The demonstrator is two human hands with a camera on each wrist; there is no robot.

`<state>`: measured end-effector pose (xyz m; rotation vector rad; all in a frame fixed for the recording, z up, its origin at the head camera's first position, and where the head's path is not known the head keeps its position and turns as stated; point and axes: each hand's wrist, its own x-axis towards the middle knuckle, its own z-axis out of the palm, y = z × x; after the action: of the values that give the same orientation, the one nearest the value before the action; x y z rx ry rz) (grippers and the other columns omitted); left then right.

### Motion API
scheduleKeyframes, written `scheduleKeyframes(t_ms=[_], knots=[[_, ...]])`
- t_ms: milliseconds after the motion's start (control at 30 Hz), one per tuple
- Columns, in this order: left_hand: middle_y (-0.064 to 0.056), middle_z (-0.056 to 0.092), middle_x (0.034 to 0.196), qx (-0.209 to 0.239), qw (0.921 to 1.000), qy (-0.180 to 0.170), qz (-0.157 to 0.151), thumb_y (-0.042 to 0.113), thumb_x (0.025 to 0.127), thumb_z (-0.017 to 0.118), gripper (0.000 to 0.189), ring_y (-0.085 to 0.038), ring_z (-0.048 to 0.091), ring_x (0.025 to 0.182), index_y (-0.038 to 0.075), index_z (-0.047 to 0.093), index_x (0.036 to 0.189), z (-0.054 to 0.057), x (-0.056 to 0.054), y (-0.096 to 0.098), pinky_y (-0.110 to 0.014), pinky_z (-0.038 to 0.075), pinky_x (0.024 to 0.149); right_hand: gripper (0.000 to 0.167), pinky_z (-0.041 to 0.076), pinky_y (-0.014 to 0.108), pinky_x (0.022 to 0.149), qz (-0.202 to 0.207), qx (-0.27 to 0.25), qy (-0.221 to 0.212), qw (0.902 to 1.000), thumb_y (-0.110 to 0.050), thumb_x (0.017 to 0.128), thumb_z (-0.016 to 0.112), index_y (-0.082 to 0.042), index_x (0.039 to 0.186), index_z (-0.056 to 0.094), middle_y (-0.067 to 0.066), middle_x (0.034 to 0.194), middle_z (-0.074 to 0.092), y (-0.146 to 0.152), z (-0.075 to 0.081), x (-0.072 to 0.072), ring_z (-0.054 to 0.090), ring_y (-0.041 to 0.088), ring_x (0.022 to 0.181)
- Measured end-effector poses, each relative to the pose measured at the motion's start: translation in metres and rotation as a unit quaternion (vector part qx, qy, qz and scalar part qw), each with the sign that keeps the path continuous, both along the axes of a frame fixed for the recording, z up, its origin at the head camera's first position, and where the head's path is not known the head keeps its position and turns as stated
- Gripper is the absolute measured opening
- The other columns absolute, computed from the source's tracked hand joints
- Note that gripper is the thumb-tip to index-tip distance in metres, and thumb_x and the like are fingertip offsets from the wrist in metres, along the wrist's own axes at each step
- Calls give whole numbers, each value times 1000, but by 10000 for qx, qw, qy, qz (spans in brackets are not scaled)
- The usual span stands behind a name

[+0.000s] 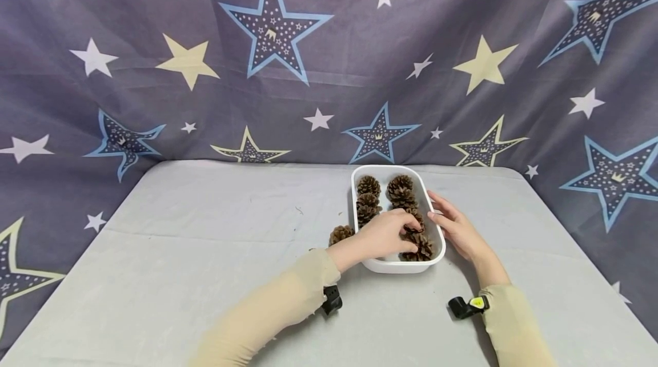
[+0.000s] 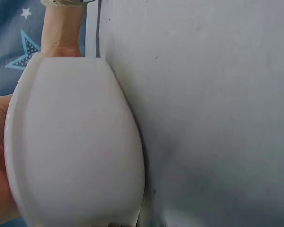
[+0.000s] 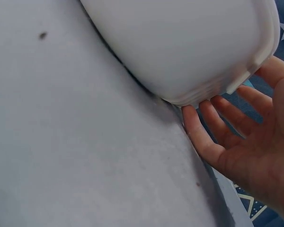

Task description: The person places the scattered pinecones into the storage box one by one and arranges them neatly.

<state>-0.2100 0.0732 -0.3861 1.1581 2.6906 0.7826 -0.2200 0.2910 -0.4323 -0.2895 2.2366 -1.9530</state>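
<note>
A white tub (image 1: 398, 267) holds two rows of brown pine cones (image 1: 368, 205). My left hand (image 1: 384, 234) reaches in over the tub's left rim, thumb and fingers curled at a pine cone (image 1: 424, 248) in the front right corner. In the left wrist view, the tub's outer wall (image 2: 80, 137) covers much of that hand. My right hand (image 1: 460, 233) is at the tub's right side. The right wrist view shows its extended fingers (image 3: 201, 135) against the outside wall, with the thumb up by the rim.
One more pine cone (image 1: 341, 234) lies outside the tub at its left, close to the left wrist. Small dark crumbs dot the grey tablecloth (image 1: 205, 241). A purple curtain (image 1: 319, 87) with stars hangs right behind the table's back edge.
</note>
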Motion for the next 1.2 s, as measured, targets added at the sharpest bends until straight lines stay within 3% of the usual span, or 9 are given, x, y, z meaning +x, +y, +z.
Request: scheduleKeyframes(t_ms=[233, 367, 500, 700, 833, 1000, 1200], knots=[[6, 59, 110, 195, 9995, 133, -186, 29, 81, 68, 33, -7, 58, 92, 18, 61, 112, 11, -6, -22, -14, 44, 78, 60, 51, 26, 80, -16, -101, 20, 9999, -18, 94, 48, -8, 145, 17, 11, 128, 38, -2, 1, 0, 55, 4, 98], [4, 62, 106, 537, 9981, 56, -295, 24, 82, 67, 30, -6, 58, 88, 14, 62, 110, 12, -13, -41, -14, 45, 76, 60, 51, 25, 80, -20, -119, 18, 9999, -18, 94, 48, -6, 145, 17, 18, 131, 35, -4, 1, 0, 55, 3, 98], [2, 62, 104, 794, 9966, -129, -156, 20, 83, 66, 29, -9, 59, 89, 12, 62, 110, 12, -16, -60, -19, 47, 79, 59, 50, 25, 80, -11, -89, 19, 10000, -16, 95, 46, -6, 145, 16, 26, 135, 29, -5, 1, 0, 54, 2, 98], [1, 62, 105, 971, 9948, -298, 64, 20, 84, 65, 26, -12, 58, 93, 13, 62, 109, 12, -16, -86, -33, 47, 85, 60, 50, 25, 80, -27, -34, 68, 10000, -18, 95, 47, -7, 145, 17, 14, 128, 37, -3, 0, 0, 54, 3, 99], [1, 62, 104, 981, 9948, -175, 189, 21, 83, 64, 26, -11, 57, 92, 13, 62, 108, 12, -17, -102, -32, 47, 87, 60, 51, 26, 80, -51, -46, 61, 10000, -18, 94, 48, -7, 145, 18, 7, 125, 39, -2, 0, 1, 54, 2, 98], [2, 62, 101, 1039, 9941, -45, 307, 20, 82, 66, 23, -11, 57, 90, 12, 63, 103, 9, -14, -119, -30, 48, 85, 60, 50, 26, 80, -70, 23, -8, 10000, -19, 94, 48, -9, 145, 18, 11, 128, 37, -2, 0, 1, 54, 1, 98], [1, 59, 104, 759, 9963, -283, 300, 25, 79, 68, 30, -16, 55, 96, 11, 62, 105, 3, -8, -130, -34, 47, 86, 60, 50, 26, 81, -61, 69, 14, 10000, -20, 95, 47, -9, 145, 17, 16, 131, 34, -1, -1, 0, 53, 1, 99]])
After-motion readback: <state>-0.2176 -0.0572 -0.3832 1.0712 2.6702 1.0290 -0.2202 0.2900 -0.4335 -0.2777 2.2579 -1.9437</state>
